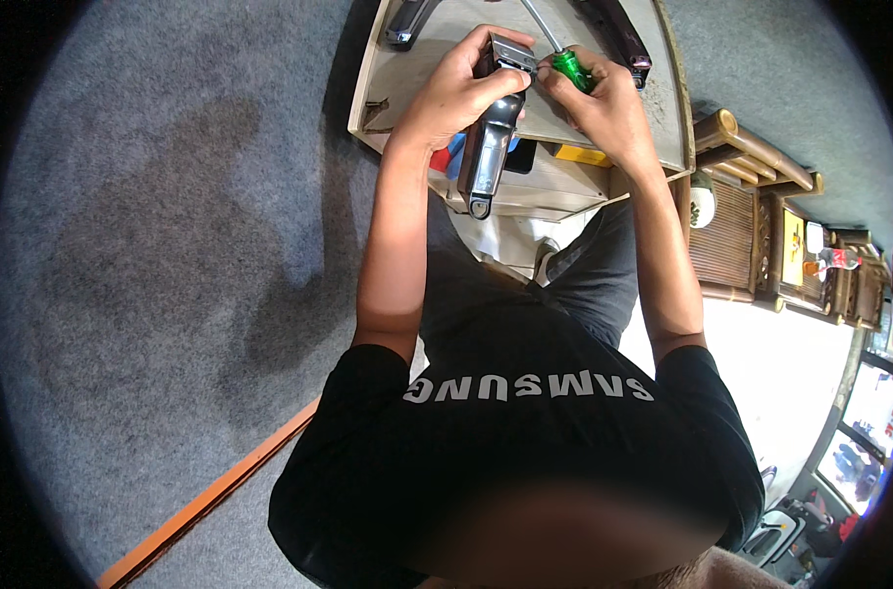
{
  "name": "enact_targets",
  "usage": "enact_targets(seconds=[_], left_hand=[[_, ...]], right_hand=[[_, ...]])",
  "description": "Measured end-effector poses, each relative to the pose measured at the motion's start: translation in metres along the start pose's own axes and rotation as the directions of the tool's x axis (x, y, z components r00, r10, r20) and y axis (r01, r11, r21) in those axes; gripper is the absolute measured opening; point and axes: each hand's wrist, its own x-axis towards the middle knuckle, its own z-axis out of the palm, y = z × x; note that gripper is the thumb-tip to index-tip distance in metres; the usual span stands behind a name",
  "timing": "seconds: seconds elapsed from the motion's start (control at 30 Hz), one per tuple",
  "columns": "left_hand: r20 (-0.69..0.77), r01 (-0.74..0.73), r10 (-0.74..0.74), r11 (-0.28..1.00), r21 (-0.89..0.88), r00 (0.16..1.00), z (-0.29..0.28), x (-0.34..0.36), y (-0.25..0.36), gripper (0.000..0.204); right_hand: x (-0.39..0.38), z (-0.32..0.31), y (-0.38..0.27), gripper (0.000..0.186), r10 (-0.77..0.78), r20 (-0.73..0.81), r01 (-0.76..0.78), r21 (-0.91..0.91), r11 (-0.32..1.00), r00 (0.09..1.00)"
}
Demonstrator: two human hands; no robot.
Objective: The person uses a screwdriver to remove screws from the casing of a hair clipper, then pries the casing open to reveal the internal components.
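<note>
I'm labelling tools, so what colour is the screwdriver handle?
Green screwdriver handle, clearest in the head view.

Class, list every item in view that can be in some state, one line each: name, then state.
Black hair clipper: held, blade end pointing forward.
Left hand: closed around the clipper.
Green-handled screwdriver: held, shaft pointing away from the clipper.
Right hand: gripping the screwdriver handle.
Left device: lying on the tabletop, unheld.
Right device: likewise.
Compartment beneath: open, items inside.
</note>
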Motion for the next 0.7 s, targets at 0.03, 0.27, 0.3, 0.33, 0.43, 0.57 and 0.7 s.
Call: enact_targets(seconds=[0.03,0.27,0.3,0.33,0.43,0.57,0.7], left_hand=[[0.008,0.014,-0.014,1.0,-0.015,1.0,0.001,0.0,0.002,0.044],[0.013,0.044,-0.044,0.999,0.015,0.999,0.003,0.004,0.004,0.044],[0.014,0.044,-0.044,0.999,0.016,0.999,0.003,0.004,0.005,0.044],[0.02,0.057,-0.058,0.998,0.032,0.998,0.003,0.004,0.006,0.045],[0.045,0.088,-0.087,0.996,-0.013,0.995,-0.001,0.003,0.009,0.047],[0.052,0.068,-0.059,0.983,-0.171,0.997,-0.01,0.002,0.004,0.049],[0.067,0.03,-0.013,0.962,-0.271,0.998,-0.017,-0.001,0.002,0.055]], right_hand=[[0.0,0.0,0.001,0.021,-0.005,0.001,0.005,0.007,1.0,1.0],[-0.001,-0.002,0.001,0.02,-0.033,-0.012,0.033,0.014,0.999,0.999],[-0.002,-0.002,0.002,0.02,-0.033,-0.012,0.033,0.015,0.999,0.999],[-0.003,-0.002,0.003,0.021,-0.063,-0.014,0.064,0.025,0.998,0.998],[-0.006,-0.003,-0.006,0.024,-0.06,-0.018,0.061,0.04,0.997,0.998],[-0.008,-0.004,-0.018,0.028,0.064,-0.007,-0.063,0.073,0.995,0.998],[-0.006,-0.006,-0.019,0.029,0.171,0.006,-0.17,0.169,0.971,0.985]])
